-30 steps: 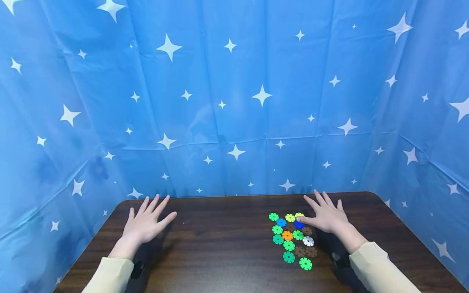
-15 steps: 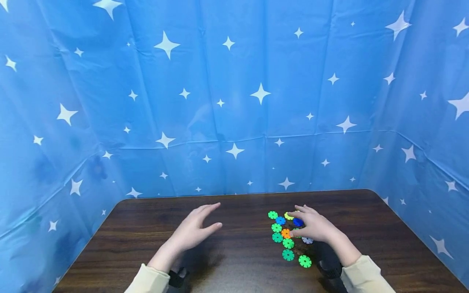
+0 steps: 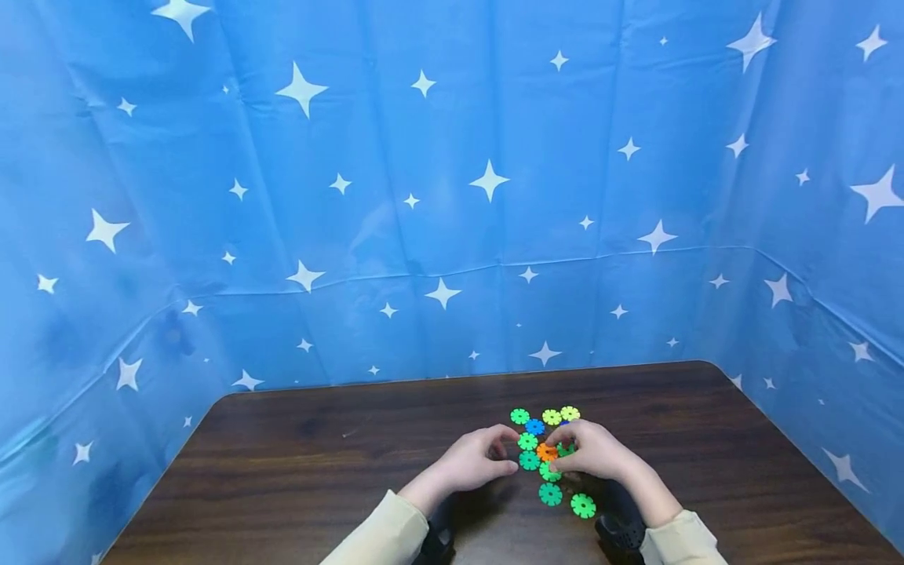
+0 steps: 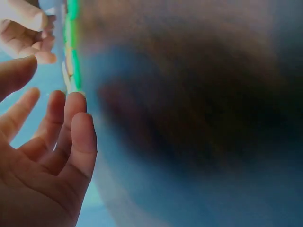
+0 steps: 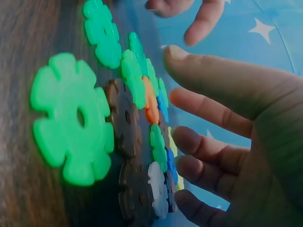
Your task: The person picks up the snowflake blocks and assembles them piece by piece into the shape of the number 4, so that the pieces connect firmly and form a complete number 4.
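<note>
Flat notched plastic discs in several colours lie in a loose patch on the table. My right hand (image 3: 596, 450) hovers over them, fingers loosely bent near an orange disc (image 3: 544, 453); the right wrist view has thumb and fingers apart with nothing held. To the patch's left is my left hand (image 3: 472, 461), its fingertips beside a teal-green disc (image 3: 528, 461) and nothing in its grasp. A bright green disc (image 5: 73, 118) looms largest in the right wrist view, next to a brown disc (image 5: 125, 118) and a white disc (image 5: 157, 189). The right hand covers some discs in the head view.
The dark wood-grain table (image 3: 297, 471) has rounded far corners. A blue curtain (image 3: 381, 235) with white stars hangs behind it and along both sides. Dark devices sit on both wrists, one being the right wrist device (image 3: 620, 534).
My left hand has swung right from the table's left part to the discs. My right hand has shifted left over them, its spread fingers now bent. The discs appear to lie as before.
</note>
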`<act>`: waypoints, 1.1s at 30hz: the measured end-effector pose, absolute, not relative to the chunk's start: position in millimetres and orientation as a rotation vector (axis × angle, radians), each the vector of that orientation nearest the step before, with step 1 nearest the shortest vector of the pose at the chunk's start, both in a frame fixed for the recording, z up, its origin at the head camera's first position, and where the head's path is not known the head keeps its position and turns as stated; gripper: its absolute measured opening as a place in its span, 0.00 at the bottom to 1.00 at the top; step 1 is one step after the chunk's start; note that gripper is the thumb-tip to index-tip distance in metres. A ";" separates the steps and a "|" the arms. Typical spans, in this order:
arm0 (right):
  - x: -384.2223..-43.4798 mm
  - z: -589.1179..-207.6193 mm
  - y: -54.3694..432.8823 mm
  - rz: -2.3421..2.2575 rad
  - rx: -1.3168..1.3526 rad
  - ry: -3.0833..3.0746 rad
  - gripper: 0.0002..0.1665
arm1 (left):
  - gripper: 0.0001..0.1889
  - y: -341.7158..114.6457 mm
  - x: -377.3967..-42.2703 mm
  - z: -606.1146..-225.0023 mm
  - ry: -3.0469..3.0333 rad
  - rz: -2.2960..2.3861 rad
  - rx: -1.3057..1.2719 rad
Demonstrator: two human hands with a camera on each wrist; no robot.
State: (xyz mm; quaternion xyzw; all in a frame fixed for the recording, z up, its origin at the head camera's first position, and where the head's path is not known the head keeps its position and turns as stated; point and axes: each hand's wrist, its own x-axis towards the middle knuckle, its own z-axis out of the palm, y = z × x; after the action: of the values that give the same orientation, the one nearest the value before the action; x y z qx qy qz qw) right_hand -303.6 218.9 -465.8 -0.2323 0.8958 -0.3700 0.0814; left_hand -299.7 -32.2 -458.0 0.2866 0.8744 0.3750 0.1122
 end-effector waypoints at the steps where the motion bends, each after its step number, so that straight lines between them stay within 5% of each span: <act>1: -303.8 -466.7 220.3 -1.115 -0.688 2.666 0.19 | 0.19 -26.8 -301.1 -460.0 2.565 1.086 0.829; 33: -299.6 -474.8 219.0 -1.113 -0.693 2.595 0.12 | 0.13 9.7 -313.9 -461.8 2.692 0.671 0.671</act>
State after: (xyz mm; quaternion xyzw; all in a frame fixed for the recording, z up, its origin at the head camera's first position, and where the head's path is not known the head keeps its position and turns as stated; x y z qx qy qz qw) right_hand -299.6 219.0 -474.8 -0.2367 0.8865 -0.3801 0.1168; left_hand -313.9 9.7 -461.8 0.2328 0.9334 0.2326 0.1431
